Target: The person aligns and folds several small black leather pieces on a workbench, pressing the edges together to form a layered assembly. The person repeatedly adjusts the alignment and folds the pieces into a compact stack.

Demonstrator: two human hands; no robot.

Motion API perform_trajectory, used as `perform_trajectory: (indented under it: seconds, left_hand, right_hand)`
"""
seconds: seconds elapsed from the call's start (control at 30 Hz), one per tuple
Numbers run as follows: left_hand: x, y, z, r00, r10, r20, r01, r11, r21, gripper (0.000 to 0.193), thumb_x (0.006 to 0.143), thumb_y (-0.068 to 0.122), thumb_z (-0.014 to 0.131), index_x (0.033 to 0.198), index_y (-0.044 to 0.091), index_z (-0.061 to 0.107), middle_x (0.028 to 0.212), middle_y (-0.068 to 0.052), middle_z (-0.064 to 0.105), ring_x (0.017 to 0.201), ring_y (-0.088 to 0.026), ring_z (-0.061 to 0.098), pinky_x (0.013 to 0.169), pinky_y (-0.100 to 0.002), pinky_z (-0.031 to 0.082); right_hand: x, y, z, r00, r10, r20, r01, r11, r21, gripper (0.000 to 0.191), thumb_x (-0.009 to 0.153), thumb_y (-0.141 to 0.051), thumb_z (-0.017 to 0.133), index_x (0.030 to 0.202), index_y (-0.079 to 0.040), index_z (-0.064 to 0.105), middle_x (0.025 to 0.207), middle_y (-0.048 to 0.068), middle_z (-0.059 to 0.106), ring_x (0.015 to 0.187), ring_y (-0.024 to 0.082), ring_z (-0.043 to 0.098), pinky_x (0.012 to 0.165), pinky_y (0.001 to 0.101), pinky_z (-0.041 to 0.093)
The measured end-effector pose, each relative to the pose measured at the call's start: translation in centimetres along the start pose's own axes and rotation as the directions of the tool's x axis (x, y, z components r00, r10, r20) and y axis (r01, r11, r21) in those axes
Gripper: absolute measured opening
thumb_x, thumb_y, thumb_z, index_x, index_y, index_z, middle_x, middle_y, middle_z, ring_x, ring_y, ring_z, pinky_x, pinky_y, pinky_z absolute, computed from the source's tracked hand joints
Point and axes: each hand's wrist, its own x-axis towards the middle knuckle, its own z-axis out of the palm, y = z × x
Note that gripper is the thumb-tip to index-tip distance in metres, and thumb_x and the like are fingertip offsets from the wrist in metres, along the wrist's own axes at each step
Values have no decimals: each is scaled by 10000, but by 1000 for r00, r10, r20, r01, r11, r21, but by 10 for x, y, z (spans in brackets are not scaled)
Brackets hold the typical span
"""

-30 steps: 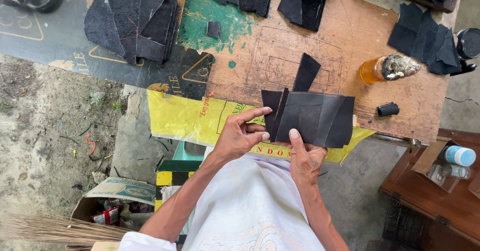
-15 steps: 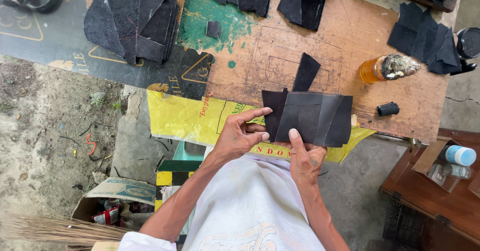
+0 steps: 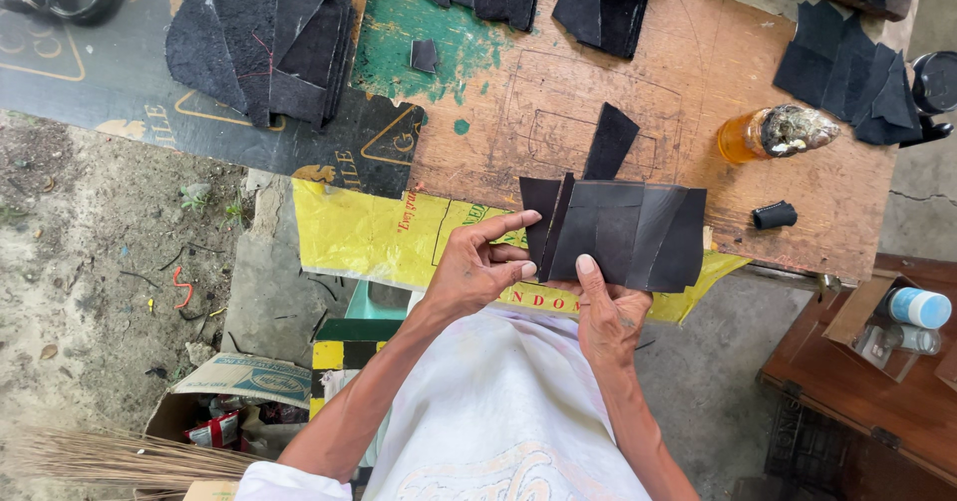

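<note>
Nothing is moved since before: black folded leather piece point(image 3: 623, 234) is kept pinched by left hand point(image 3: 477, 270) and right hand point(image 3: 608, 314) at wooden bench point(image 3: 698, 82) near edge; cut stacks point(image 3: 264, 47) lie unassembled.

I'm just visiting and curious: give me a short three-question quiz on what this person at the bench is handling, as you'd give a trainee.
1. True or false: both hands hold the black piece.
2. Which lies nearest the orange bottle? A) broom B) small black cylinder C) cardboard box
3. Fill in: under the black piece a ______ sheet hangs over the bench edge.

Key:
1. True: the left hand grips its left edge, and the right hand presses a thumb on its lower edge.
2. B
3. yellow
</note>
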Motion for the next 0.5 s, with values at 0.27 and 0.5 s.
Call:
perform_trajectory:
  seconds: [0.27,0.5]
  left_hand:
    - [0,3,3,1000,22,-11,-22,999,36,650,829,-94,731,1449,5,566,895,-78,763,780,-40,657,621,-171,507]
    - [-2,5,3,999,37,-25,-34,992,118,640,830,-68,745,1444,24,589,826,-53,744,738,-33,639,626,-180,508]
  right_hand:
    - [-2,-2,3,999,-35,-27,34,998,-43,282,975,0,644,1241,73,587,1148,179,683,923,250,731,753,443,684]
    - [-4,7,-7,998,-44,-45,35,981,-189,296,891,77,749,1172,93,659,1103,160,729,929,199,721,828,342,635]
